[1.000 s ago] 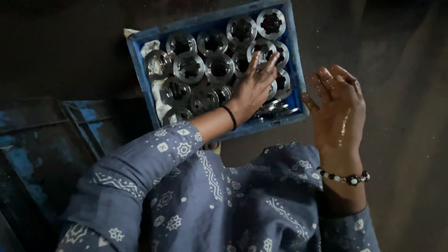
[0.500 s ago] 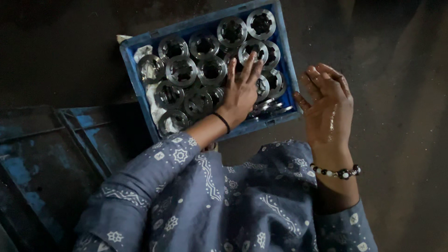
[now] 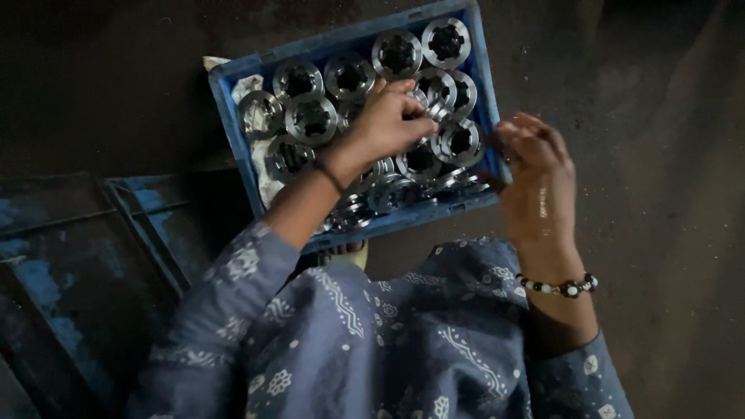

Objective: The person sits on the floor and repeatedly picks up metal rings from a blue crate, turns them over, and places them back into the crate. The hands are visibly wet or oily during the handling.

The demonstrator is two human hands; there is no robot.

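Observation:
A blue plastic crate (image 3: 233, 132) lies on the dark floor, filled with several shiny round metal parts (image 3: 310, 118), each with a dark toothed hole. My left hand (image 3: 388, 124) reaches into the middle of the crate, its fingers curled around one metal part (image 3: 434, 112). At the crate's right edge my right hand (image 3: 535, 174) hangs with fingers bent, close to the rim; whether it touches or grips the rim I cannot tell. A bead bracelet sits on the right wrist, a dark band on the left.
A worn blue metal frame (image 3: 140, 209) lies on the floor to the left. A white cloth (image 3: 248, 85) lines the crate's left side. My blue patterned clothing (image 3: 372, 334) fills the lower middle of the view.
My left hand went from lying flat on the parts to curling its fingers around one. My right hand turned from open palm to bent fingers at the crate's right edge.

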